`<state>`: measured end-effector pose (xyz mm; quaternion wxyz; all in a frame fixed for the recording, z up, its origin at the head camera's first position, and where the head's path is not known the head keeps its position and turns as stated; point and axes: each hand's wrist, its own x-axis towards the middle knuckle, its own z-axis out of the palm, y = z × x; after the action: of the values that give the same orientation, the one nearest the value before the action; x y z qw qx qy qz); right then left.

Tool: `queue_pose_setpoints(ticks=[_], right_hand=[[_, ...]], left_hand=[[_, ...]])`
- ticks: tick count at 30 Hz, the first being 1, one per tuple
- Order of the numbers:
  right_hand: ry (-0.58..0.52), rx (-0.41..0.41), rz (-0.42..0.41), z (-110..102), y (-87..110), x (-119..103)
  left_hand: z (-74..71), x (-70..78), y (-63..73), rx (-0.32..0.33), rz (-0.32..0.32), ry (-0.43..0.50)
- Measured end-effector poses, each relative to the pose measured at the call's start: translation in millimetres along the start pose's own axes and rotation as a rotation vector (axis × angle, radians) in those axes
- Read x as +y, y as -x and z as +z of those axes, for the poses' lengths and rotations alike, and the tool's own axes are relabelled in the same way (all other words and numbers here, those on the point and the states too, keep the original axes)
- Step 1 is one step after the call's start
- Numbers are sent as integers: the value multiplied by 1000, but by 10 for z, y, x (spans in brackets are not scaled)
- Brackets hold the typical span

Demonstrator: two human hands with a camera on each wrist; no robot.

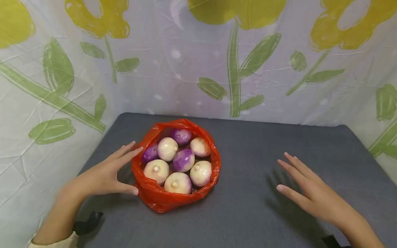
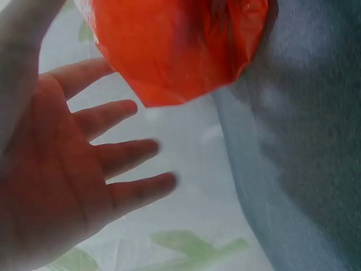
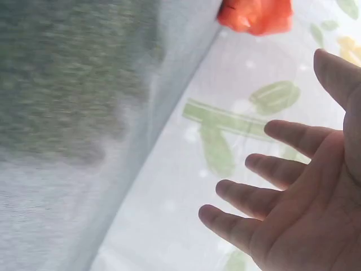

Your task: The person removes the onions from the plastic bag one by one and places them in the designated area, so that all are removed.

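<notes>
A red plastic bag (image 1: 161, 199) with its rim rolled open sits left of centre on the grey table. Inside it lie several round purple-and-white turnips (image 1: 183, 160). My left hand (image 1: 105, 175) is spread at the bag's left side, thumb and forefinger close to the rim; whether they touch it I cannot tell. In the left wrist view, that palm (image 2: 51, 169) has its fingers straight, the red bag just beyond them. Well to the right of the bag, my right hand (image 1: 310, 189) hovers over the table with fingers extended, holding nothing; its shadow falls beside it.
The grey table (image 1: 248, 213) runs back to a hanging cloth (image 1: 155, 69) printed with yellow flowers and green leaves, which also encloses both sides. Black straps (image 1: 88, 223) show near the wrists.
</notes>
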<state>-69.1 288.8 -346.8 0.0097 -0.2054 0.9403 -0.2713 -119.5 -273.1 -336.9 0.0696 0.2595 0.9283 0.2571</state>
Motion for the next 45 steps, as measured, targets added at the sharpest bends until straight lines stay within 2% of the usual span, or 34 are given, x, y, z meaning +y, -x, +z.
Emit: queue_pose_setpoints(ticks=[5, 9, 13, 18, 21, 26, 29, 34, 45], right_hand=[[1, 10, -16, -36, -83, -118], [15, -2, -45, -41, -147, -224], [38, -13, -85, -25, -226, -319], [84, -16, -134, 30, -320, -414], [99, -34, -157, 90, -373, -465], [125, -35, -223, 191, -480, -571], [165, -5, -309, 234, -567, -679], [240, 10, -450, 271, -715, -911], [202, -82, -498, 228, -978, -1366]], left_hand=[[73, 55, -19, 46, 73, -110], [128, 129, -28, 71, 136, -161], [148, 235, -37, 61, 174, -181], [176, 384, -75, 36, 277, -209], [196, 466, -76, 12, 316, -242], [227, 527, -68, 55, 375, -296], [230, 541, -65, 49, 363, -291], [226, 562, -55, -5, 292, -275], [290, 582, -103, -54, 220, -264]])
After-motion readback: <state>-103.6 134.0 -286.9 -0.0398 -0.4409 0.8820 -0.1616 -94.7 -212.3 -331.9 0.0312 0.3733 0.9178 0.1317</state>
